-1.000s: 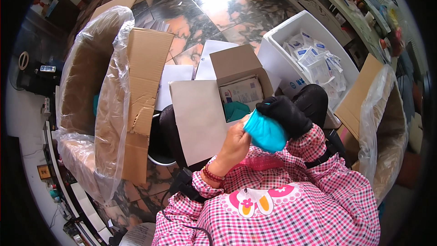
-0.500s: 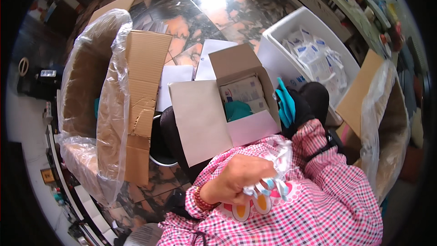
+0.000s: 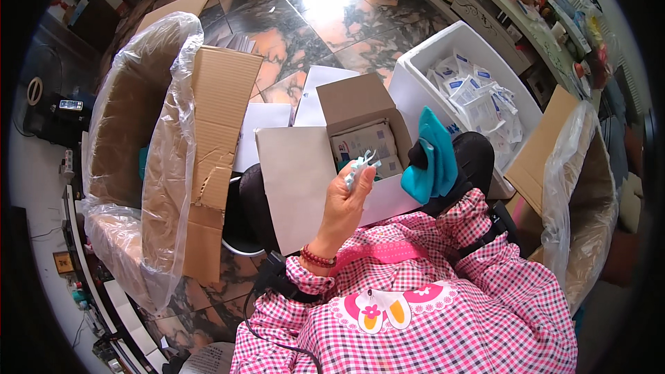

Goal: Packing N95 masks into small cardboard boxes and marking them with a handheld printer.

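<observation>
My left hand point(image 3: 344, 201), with a red bead bracelet at the wrist, is closed around crumpled white and pale-blue plastic strips point(image 3: 361, 168). It is raised over the near left side of an open carton point(image 3: 357, 104) on my lap. Inside the carton lie white printed packets point(image 3: 366, 142) and a bit of teal, mostly hidden by my hand. To the right of the carton, my right hand point(image 3: 418, 155), seemingly in a black glove, grips folded teal pieces point(image 3: 438, 159). Most of that hand is hidden behind them.
A white foam box point(image 3: 415, 69) holding many small white packets point(image 3: 478, 97) stands at the right. Plastic-lined cardboard boxes flank me, one at left point(image 3: 208, 118), one at right point(image 3: 540, 138). White cartons point(image 3: 267, 125) lie beyond my knees. A cluttered shelf point(image 3: 499, 0) runs along the far right.
My left hand has moved up and forward from my apron toward the carton, still holding the strips. My right hand has lifted the teal pieces, which now face me more fully.
</observation>
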### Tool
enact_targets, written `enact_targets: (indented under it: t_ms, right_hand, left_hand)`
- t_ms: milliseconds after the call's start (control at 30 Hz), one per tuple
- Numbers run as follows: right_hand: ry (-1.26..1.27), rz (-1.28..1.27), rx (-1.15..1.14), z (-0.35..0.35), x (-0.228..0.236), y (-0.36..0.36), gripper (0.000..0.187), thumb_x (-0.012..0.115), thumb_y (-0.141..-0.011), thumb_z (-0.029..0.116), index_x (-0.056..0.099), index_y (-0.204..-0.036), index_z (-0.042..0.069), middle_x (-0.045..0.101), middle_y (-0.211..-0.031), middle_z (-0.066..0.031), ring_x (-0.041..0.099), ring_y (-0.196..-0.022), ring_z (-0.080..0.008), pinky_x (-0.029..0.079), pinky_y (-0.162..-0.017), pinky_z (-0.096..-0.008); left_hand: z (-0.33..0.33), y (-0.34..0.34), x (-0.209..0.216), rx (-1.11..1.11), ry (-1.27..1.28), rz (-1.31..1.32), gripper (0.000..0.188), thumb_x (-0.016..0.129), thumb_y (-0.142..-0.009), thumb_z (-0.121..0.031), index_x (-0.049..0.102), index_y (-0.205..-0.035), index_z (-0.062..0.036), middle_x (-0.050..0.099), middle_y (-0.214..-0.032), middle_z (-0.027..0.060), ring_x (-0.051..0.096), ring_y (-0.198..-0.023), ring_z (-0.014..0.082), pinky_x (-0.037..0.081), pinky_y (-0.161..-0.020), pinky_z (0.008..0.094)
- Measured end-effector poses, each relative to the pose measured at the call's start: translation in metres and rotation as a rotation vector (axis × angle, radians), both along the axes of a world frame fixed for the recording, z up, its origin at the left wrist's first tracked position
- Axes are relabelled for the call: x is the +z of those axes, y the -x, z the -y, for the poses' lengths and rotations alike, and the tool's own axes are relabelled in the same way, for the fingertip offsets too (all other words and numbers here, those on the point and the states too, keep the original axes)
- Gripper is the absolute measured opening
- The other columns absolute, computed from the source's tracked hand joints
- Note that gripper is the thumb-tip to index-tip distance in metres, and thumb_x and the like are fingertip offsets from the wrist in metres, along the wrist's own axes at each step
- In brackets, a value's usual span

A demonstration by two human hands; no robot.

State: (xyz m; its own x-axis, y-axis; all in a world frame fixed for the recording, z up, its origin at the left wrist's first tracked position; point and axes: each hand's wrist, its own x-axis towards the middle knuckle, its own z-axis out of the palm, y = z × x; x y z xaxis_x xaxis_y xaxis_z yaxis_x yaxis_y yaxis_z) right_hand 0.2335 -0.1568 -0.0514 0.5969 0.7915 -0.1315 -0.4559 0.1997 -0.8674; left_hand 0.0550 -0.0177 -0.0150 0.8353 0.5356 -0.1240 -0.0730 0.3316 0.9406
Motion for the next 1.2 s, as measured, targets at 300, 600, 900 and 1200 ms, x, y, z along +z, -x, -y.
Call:
enact_targets:
  t_ms: [300,600,900,1200]
  right_hand:
    - [0.307,-0.120,0.212,-0.034,0.012,-0.007,0.034,0.060,-0.098,0.036,0.065,-0.116,0.007,0.066,-0.084,-0.0006,0.055,-0.057,-0.0107,0.043,-0.049,-0.0267]
    - [-0.018,0.039,0.690,-0.242,0.173,0.121,0.039,0.067,-0.093,0.036,0.066,-0.107,-0.001,0.063,-0.084,-0.0046,0.061,-0.071,-0.0137,0.050,-0.068,-0.0278]
    - [0.126,0.548,0.988,-0.219,0.140,0.098,0.062,0.070,-0.090,0.032,0.051,-0.137,-0.003,0.067,-0.119,-0.0098,0.064,-0.092,-0.0153,0.054,-0.074,-0.0306]
    - [0.507,0.307,0.717,-0.064,0.038,0.025,0.065,0.077,-0.082,0.017,0.048,-0.140,0.011,0.065,-0.110,-0.0030,0.061,-0.084,-0.0071,0.053,-0.062,-0.0236]
  left_hand:
    - [0.002,-0.005,-0.036,0.043,0.175,-0.114,0.024,0.053,-0.104,-0.030,0.061,-0.109,-0.0075,0.054,-0.074,-0.0057,0.049,-0.065,0.0022,0.040,-0.050,0.0198]
    - [0.009,0.012,-0.092,-0.008,-0.307,-0.084,0.034,0.053,-0.098,-0.011,0.057,-0.131,-0.0025,0.067,-0.116,0.0158,0.062,-0.112,0.0250,0.050,-0.095,0.0354]
    - [0.002,0.021,-0.121,0.142,-0.445,0.058,0.033,0.050,-0.096,-0.010,0.057,-0.126,0.0005,0.070,-0.098,0.0199,0.070,-0.093,0.0275,0.054,-0.082,0.0363]
    - [-0.023,0.004,-0.031,-0.037,0.187,-0.143,0.029,0.051,-0.105,-0.034,0.058,-0.090,-0.0107,0.049,-0.072,-0.0067,0.045,-0.064,0.0027,0.039,-0.054,0.0195]
